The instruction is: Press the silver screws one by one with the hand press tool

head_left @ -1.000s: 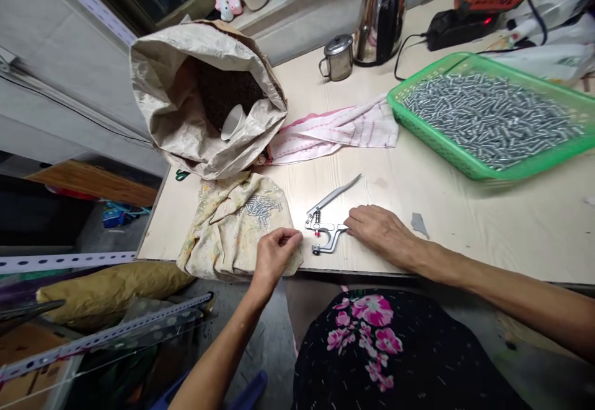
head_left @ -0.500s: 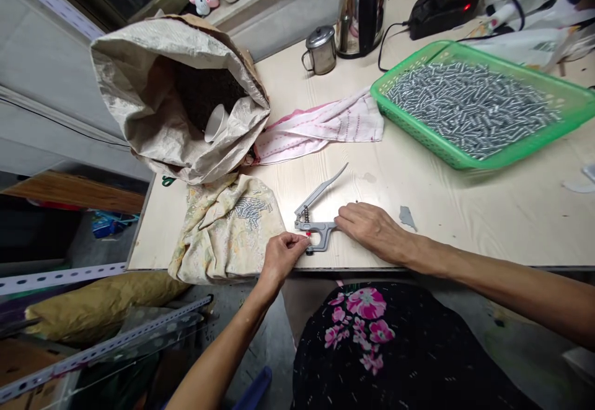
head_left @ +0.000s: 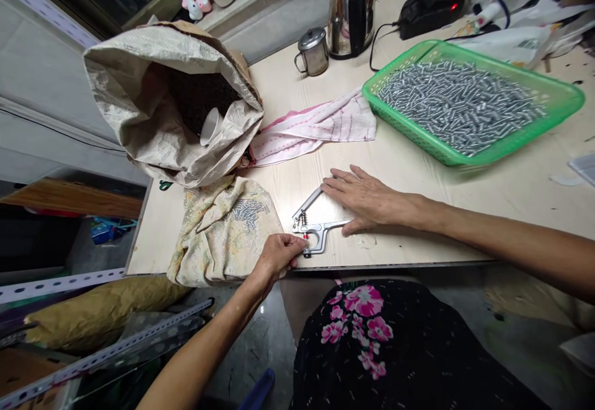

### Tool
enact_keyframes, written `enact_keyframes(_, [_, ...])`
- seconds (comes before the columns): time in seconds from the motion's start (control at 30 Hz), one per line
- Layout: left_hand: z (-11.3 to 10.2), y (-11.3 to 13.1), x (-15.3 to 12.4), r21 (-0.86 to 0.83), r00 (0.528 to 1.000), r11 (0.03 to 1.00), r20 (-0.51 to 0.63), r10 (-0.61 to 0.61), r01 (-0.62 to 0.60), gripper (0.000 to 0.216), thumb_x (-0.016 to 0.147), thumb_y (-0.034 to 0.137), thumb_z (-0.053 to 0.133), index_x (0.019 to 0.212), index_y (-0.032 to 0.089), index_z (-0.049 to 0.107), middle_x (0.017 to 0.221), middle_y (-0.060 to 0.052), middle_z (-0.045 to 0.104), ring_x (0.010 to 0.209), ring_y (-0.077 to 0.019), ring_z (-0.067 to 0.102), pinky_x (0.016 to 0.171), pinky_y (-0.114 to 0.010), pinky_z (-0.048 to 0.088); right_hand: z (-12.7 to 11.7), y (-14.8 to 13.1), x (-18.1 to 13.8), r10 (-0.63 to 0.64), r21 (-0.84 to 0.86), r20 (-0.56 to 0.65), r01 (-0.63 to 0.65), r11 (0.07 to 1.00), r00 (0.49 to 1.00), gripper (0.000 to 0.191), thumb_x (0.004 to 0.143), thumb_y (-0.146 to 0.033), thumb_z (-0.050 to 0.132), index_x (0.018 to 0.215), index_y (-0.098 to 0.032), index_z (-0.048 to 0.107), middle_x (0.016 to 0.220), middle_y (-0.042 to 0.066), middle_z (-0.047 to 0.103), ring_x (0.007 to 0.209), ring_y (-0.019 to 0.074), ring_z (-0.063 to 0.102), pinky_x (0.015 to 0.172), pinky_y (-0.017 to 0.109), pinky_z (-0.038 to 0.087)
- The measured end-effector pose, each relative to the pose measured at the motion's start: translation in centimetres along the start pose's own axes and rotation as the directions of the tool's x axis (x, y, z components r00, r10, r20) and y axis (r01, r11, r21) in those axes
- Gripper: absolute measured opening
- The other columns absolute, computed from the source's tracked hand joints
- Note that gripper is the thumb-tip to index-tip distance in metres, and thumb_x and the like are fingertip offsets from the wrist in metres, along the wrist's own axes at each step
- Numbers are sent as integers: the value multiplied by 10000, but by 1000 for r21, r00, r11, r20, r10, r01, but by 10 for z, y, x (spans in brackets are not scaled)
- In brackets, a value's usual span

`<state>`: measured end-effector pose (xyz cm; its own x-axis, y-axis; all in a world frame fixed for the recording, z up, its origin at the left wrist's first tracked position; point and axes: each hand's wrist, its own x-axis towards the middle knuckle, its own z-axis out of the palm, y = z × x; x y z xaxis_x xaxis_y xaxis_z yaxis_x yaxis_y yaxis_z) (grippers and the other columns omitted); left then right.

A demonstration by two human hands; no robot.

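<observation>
Grey snap-fastener pliers lie on the table near its front edge, handles apart, with a spring and a red tip at the jaw. My left hand is closed in a pinch right at the jaw; whatever sits between its fingertips is too small to make out. My right hand is spread open, fingers over the end of the upper handle and thumb by the end of the lower one. Left of the pliers, a small heap of silvery metal pieces rests on a yellowish floral cloth.
A green plastic basket full of short metal pieces stands at the right. Back left is a large open sack with a white cup inside. A pink-white towel, a metal mug and a kettle stand behind.
My right hand has opened from the lower handle and moved up, its fingers now reaching the upper handle. My left hand stays pinched at the jaw. The view has shifted slightly.
</observation>
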<state>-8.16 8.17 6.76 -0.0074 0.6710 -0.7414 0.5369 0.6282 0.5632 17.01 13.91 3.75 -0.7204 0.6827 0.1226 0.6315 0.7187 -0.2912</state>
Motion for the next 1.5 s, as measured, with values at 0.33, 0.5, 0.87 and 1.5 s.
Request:
enact_keyframes(0.33, [1, -5, -8, 379, 925, 892, -184, 332, -245, 257, 849, 370, 627, 756, 142, 698, 605, -9, 600, 541, -121, 542, 544, -240, 423, -13, -10, 5, 1, -21, 94, 1, 1000, 996, 422, 768, -402, 749, 1052, -148, 566, 1047, 130, 590, 924, 268, 506, 813, 400, 428])
enact_keyframes(0.5, [21, 12, 2, 692, 579, 421, -5, 815, -587, 426, 841, 335, 685, 1221, 171, 584, 1272, -144, 589, 1176, -286, 545, 948, -438, 488, -10, -17, -1, 19, 58, 42, -21, 998, 999, 263, 833, -284, 685, 1015, -146, 554, 1004, 116, 576, 906, 238, 495, 755, 345, 418])
enact_keyframes(0.87, [34, 46, 31, 775, 586, 190, 269, 764, -603, 540, 811, 343, 729, 1266, 153, 510, 1116, -105, 596, 1048, -274, 525, 894, -420, 494, -21, -14, -11, 129, -58, 133, -122, 991, 983, 364, 767, -356, 767, 998, -122, 612, 966, 121, 611, 900, 254, 524, 739, 343, 416])
enact_keyframes(1.5, [77, 6, 3, 795, 439, 160, 145, 887, -585, 528, 949, 308, 536, 1412, 115, 371, 1480, -202, 431, 1419, -327, 347, 1124, -512, 383, -28, 24, 1, 55, 55, 176, -66, 996, 983, 224, 960, -317, 517, 994, -146, 659, 979, 108, 629, 887, 214, 531, 739, 317, 339])
